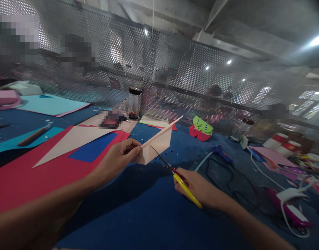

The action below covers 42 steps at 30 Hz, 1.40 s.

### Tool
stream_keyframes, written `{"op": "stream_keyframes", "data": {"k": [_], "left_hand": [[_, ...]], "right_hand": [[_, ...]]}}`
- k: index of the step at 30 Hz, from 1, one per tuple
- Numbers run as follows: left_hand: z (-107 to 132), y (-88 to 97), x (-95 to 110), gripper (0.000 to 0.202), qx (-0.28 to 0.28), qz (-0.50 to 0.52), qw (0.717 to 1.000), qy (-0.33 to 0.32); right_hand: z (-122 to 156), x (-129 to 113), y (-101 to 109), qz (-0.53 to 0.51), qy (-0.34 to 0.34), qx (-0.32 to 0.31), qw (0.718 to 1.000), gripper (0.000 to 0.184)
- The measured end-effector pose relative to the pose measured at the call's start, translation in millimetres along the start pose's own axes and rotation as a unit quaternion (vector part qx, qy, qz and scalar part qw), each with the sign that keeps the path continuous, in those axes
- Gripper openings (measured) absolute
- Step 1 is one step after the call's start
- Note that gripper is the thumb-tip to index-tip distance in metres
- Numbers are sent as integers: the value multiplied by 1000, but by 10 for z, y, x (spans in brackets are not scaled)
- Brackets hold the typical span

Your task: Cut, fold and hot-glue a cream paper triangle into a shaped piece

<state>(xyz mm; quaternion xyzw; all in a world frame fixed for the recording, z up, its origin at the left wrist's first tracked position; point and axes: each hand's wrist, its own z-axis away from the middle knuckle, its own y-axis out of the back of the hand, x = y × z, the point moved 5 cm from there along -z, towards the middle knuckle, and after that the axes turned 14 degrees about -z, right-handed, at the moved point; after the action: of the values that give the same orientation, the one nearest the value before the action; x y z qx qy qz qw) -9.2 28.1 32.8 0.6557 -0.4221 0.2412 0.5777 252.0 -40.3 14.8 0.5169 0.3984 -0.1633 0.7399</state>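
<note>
My left hand pinches the near left end of a folded piece of cream paper, held above the blue tabletop. In my right hand is a pair of scissors with yellow and red handles and dark blades. The blade tips meet the paper's lower part, close to my left fingers; whether they cut into it I cannot tell. Beside my left arm lies a large red sheet, bearing a cream paper triangle and a blue paper piece.
Green and red paper cutouts stand toward the back. A glue gun with its cord and a magenta tool lie at right, near paper cups. A jar stands before the perforated metal screen. A wooden-handled tool lies left.
</note>
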Motion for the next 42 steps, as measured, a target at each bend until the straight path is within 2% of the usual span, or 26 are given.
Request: {"op": "stream_keyframes", "data": {"k": [7, 14, 29, 42], "left_hand": [[5, -24, -27, 34, -16, 16, 1000, -1], [6, 14, 31, 35, 10, -8, 1000, -6], [-9, 2, -30, 35, 12, -16, 1000, -15], [2, 14, 5, 36, 16, -20, 1000, -10]], "right_hand": [[-2, -17, -3, 14, -7, -5, 1000, 6], [-13, 23, -12, 17, -7, 1, 1000, 7], [-28, 21, -28, 16, -10, 11, 1000, 15], [-25, 2, -25, 17, -14, 10, 1000, 16]]}}
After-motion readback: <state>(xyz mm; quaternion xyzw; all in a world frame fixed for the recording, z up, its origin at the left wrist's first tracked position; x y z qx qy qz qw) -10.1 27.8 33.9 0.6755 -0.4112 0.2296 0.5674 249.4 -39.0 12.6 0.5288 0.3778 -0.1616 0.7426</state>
